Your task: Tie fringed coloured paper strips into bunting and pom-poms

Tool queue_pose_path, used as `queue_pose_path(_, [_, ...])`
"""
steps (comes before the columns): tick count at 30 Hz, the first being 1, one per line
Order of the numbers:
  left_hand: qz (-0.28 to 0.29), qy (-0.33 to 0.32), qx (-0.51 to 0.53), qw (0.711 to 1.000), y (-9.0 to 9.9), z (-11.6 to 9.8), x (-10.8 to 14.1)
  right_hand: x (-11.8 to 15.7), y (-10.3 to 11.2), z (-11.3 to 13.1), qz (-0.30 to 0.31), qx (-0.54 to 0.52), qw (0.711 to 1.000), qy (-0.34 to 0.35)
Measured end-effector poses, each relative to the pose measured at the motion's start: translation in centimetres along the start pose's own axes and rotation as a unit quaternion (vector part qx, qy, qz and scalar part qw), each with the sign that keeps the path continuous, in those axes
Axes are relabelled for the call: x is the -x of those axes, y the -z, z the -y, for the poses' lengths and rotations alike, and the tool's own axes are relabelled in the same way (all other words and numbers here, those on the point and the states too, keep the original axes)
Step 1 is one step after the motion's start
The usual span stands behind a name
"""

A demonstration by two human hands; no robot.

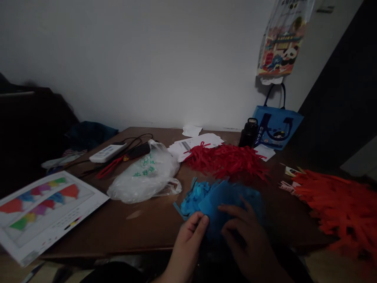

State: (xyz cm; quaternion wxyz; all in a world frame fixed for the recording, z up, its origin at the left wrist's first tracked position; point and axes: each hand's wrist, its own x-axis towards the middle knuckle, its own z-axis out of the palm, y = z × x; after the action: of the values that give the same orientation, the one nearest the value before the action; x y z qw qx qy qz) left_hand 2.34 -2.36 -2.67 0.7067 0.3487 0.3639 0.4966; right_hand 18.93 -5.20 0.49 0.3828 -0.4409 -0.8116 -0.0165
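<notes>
My left hand [193, 236] is closed, with its thumb and fingers pinching the near left edge of a thin blue sheet [215, 220]. Over the right part of that sheet is my right hand [246, 236], its fingers spread apart and a little blurred. Whether its fingertips touch the sheet, I cannot tell. Cut blue strips [194, 198] lie in a loose pile just beyond my left hand. Farther back on the table is a heap of red strips [229, 159].
A brown table [141, 232] holds a clear plastic bag [141, 181], a printed sheet with colourful pennants [44, 212], a white power strip [108, 152], white papers [193, 145] and a black bottle [247, 133]. Orange strips [344, 204] spill over the right edge. A blue tote bag [277, 125] stands behind.
</notes>
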Motion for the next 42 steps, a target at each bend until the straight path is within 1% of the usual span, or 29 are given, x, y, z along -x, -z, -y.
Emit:
queue_pose_path(2, [0.004, -0.003, 0.002, 1.0, 0.1, 0.1, 0.0, 0.0, -0.1, 0.2, 0.002, 0.01, 1.0, 0.006])
queue_pose_path(5, [-0.006, -0.013, 0.007, 1.0, 0.2, 0.3, 0.1, 0.0, -0.5, 0.2, -0.007, 0.005, 1.0, 0.005])
queue_pose_path(11, [-0.01, 0.002, 0.0, 1.0, 0.0, 0.1, -0.1, 0.1, -0.6, -0.2, 0.009, -0.063, 0.996, -0.062])
queue_pose_path(14, [-0.008, -0.006, -0.013, 1.0, 0.1, 0.1, -0.2, 0.0, -0.2, -0.2, 0.015, -0.096, 0.991, -0.09])
queue_pose_path(18, [-0.007, -0.026, -0.056, 0.998, 0.4, 0.3, -0.4, -0.2, 0.2, -0.1, 0.007, -0.122, 0.985, -0.119])
queue_pose_path(21, [0.001, -0.034, -0.068, 0.997, 0.3, 0.3, -0.5, -0.3, 0.3, 0.0, 0.004, -0.12, 0.986, -0.112])
queue_pose_path(24, [-0.015, -0.029, -0.062, 0.998, 0.0, 0.1, -0.3, -0.3, 0.1, -0.1, -0.005, -0.1, 0.991, -0.09])
queue_pose_path(27, [-0.033, -0.029, -0.076, 0.996, -0.2, -0.3, -0.1, -0.1, -0.2, -0.4, -0.055, -0.034, 0.996, -0.068])
queue_pose_path(29, [-0.034, -0.05, -0.109, 0.992, -0.3, -0.6, -0.1, 0.0, -0.3, -0.4, -0.086, 0.023, 0.995, -0.05])
queue_pose_path(30, [-0.035, -0.069, -0.132, 0.988, -0.3, -0.7, -0.1, 0.0, -0.3, -0.4, -0.092, 0.046, 0.994, -0.041])
queue_pose_path(32, [-0.037, -0.116, -0.179, 0.976, -0.2, -0.9, -0.1, 0.0, -0.3, -0.1, -0.091, 0.07, 0.993, -0.021])
queue_pose_path(35, [-0.025, -0.183, -0.241, 0.953, -0.1, -1.0, 0.0, -0.2, -0.3, 0.5, -0.073, 0.067, 0.995, 0.008])
queue_pose_path(37, [-0.017, -0.216, -0.277, 0.936, 0.0, -1.0, 0.1, -0.3, -0.4, 0.9, -0.068, 0.067, 0.995, 0.014])
queue_pose_path(40, [-0.012, -0.242, -0.313, 0.918, 0.0, -1.2, 0.1, -0.4, -0.6, 1.1, -0.071, 0.076, 0.995, 0.01])
queue_pose_path(42, [-0.008, -0.244, -0.321, 0.915, -0.1, -1.3, 0.1, -0.3, -0.6, 1.2, -0.065, 0.078, 0.995, 0.014])
